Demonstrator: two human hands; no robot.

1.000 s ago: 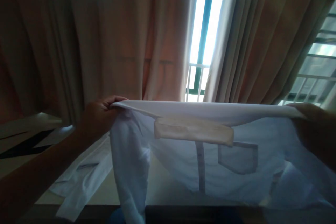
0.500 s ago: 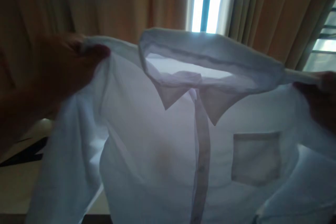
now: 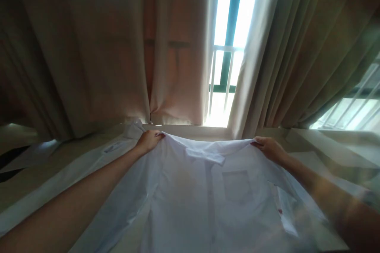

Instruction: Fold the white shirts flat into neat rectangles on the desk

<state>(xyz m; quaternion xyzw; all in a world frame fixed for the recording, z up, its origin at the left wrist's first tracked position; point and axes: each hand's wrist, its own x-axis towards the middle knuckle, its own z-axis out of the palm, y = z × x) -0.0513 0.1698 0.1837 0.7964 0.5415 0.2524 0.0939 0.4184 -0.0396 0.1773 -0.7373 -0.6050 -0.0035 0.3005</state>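
A white long-sleeved shirt (image 3: pixel 184 189) with a collar, a button front and a chest pocket is stretched between my two hands. My left hand (image 3: pixel 149 141) pinches one shoulder of it, and my right hand (image 3: pixel 268 148) pinches the other. Both arms reach far forward, away from the camera. Between the hands the collar (image 3: pixel 204 155) sags a little and folds toward me. The sleeves hang down outside each hand, and the lower hem lies beyond the bottom of the view. A faint brownish patch shows on the shirt's front.
Long curtains (image 3: pixel 103 59) hang behind the shirt, with a bright barred window (image 3: pixel 228 47) in the gap. Other white cloth (image 3: pixel 97 154) lies on the pale surface at left. Pale flat pieces (image 3: pixel 332 148) lie at right, near a second window (image 3: pixel 353 112).
Both hands have moved away from me, carrying the shirt forward and lower in view. The collar has dropped from standing open to lying folded. The view now takes in more curtain and window.
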